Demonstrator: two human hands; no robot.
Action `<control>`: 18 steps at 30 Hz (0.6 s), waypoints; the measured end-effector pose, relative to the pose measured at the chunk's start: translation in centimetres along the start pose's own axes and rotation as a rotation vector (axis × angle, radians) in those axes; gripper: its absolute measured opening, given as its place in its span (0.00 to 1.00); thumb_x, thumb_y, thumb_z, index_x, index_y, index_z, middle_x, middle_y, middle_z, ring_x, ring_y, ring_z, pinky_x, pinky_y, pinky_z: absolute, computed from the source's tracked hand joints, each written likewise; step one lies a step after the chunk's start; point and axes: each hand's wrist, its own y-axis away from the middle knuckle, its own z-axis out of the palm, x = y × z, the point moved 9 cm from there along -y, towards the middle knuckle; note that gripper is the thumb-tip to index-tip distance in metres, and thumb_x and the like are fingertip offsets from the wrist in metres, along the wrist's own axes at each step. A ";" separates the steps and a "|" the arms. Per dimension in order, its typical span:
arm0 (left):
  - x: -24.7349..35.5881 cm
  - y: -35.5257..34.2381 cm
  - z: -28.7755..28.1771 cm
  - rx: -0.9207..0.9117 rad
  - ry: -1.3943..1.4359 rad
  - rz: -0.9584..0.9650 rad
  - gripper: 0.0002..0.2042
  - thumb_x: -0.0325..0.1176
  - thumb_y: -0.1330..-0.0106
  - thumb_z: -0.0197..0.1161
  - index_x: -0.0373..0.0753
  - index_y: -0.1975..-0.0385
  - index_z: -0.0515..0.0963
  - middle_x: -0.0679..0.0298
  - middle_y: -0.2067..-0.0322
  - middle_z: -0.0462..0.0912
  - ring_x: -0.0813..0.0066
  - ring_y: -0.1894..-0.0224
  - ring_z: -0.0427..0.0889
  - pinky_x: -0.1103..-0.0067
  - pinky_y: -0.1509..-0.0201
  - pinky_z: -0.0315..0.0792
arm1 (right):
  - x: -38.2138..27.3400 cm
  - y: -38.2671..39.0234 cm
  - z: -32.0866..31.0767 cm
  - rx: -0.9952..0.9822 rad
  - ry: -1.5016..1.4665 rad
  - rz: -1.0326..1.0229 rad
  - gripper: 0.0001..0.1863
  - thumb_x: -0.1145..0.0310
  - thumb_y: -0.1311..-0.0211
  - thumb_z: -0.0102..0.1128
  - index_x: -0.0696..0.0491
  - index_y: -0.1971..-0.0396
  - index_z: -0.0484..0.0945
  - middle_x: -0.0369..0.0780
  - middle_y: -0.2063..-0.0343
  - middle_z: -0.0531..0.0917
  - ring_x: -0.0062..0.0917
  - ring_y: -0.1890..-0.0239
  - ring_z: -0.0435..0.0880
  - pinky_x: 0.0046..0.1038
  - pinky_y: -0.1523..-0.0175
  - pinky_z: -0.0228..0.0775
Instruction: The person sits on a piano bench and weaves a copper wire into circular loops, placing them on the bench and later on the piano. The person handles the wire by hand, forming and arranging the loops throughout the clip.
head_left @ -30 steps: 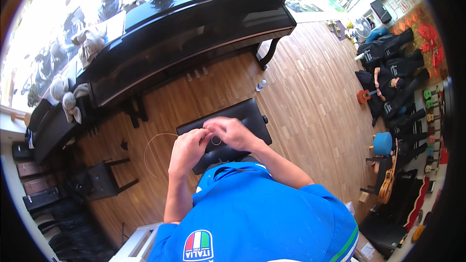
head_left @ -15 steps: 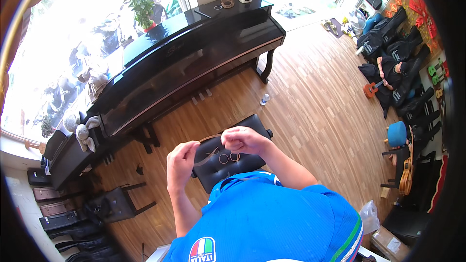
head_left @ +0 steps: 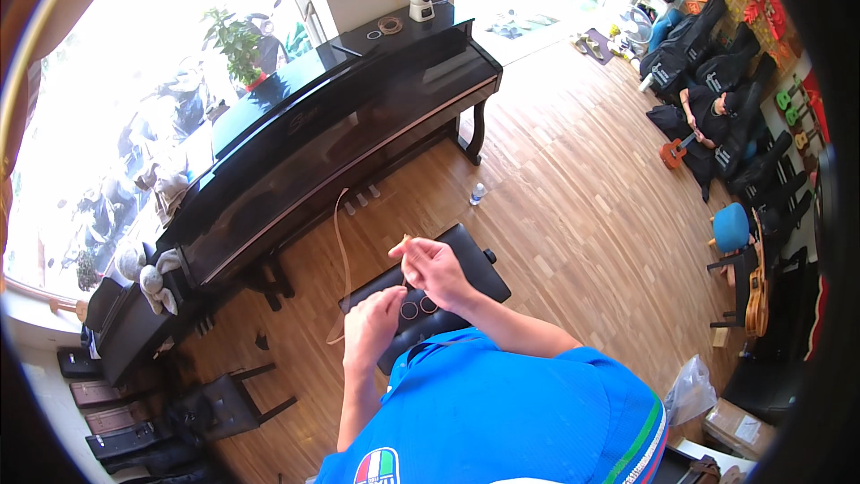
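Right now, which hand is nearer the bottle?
Right: the right hand is short of the bottle, slightly left; the left hand is farther back and further left.

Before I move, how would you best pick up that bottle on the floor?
Probably around the middle of the bottle, coming from its right with the right hand, the nearer one. It appears to stand upright, so fingers could wrap its narrow body; the black bench is on the near side and the piano to its left.
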 end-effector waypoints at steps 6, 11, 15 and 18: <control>1.5 0.5 1.0 -0.110 -0.108 0.072 0.09 0.37 0.35 0.63 0.39 0.68 0.84 0.54 0.73 0.85 0.53 0.69 0.85 0.65 0.66 0.77 | -0.4 1.0 2.2 -0.091 0.836 -0.368 0.10 0.68 0.27 0.56 0.59 0.60 0.82 0.40 0.74 0.84 0.25 0.71 0.83 0.27 0.64 0.75; 1.0 1.0 0.2 -0.115 -0.003 0.104 0.09 0.37 0.35 0.64 0.39 0.67 0.85 0.53 0.76 0.84 0.55 0.73 0.84 0.67 0.69 0.76 | 0.4 0.8 0.6 -0.095 0.770 -0.217 0.12 0.65 0.25 0.54 0.59 0.60 0.81 0.39 0.73 0.85 0.22 0.71 0.84 0.26 0.64 0.77; 0.6 1.6 0.3 -0.174 0.054 0.109 0.10 0.39 0.35 0.64 0.40 0.65 0.86 0.53 0.78 0.83 0.56 0.75 0.83 0.68 0.69 0.75 | 0.3 1.0 1.4 -0.175 0.800 -0.138 0.13 0.65 0.24 0.52 0.58 0.52 0.78 0.39 0.71 0.85 0.19 0.73 0.84 0.25 0.66 0.77; 0.3 1.9 -0.2 -0.171 0.079 0.099 0.10 0.39 0.34 0.65 0.40 0.65 0.86 0.54 0.78 0.83 0.57 0.76 0.82 0.69 0.69 0.74 | 0.4 1.5 2.7 -0.266 0.947 -0.180 0.13 0.68 0.26 0.53 0.56 0.47 0.76 0.41 0.70 0.85 0.29 0.71 0.85 0.30 0.64 0.78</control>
